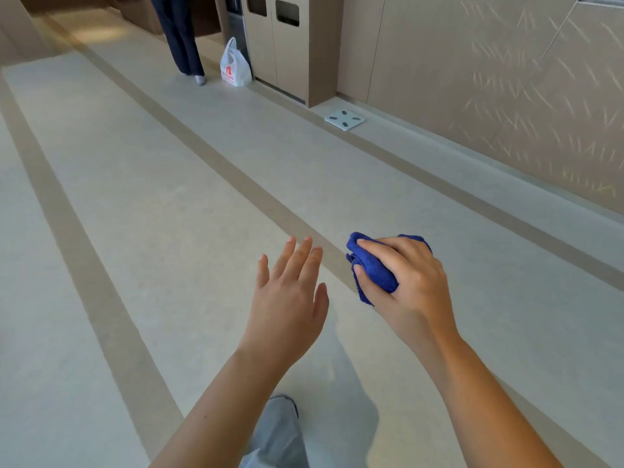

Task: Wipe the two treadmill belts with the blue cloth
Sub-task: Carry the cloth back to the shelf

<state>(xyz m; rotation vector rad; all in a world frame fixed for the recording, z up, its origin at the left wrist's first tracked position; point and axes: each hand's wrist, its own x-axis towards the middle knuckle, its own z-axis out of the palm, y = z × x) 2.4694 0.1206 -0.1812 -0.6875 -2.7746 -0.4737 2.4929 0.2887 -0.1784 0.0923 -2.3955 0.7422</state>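
Head view: grips the blue cloth [374, 265], wadded, in the right hand [410, 285] curled round it, up in the air over the pale floor [135, 197]. Spreads the left hand [290, 298] just beside, with straight fingers and nothing in it. Shows no treadmill belts; only a bathroom scale [344, 118] by the wall, a white plastic bag [235, 67] and someone's legs [184, 38] far off. Judged soft, light, limp terry: best taken by the folded bulk, loose edges tucked in

A white plastic bag [235, 65] stands beside beige bins [275, 42]; a scale [344, 119] lies nearby.
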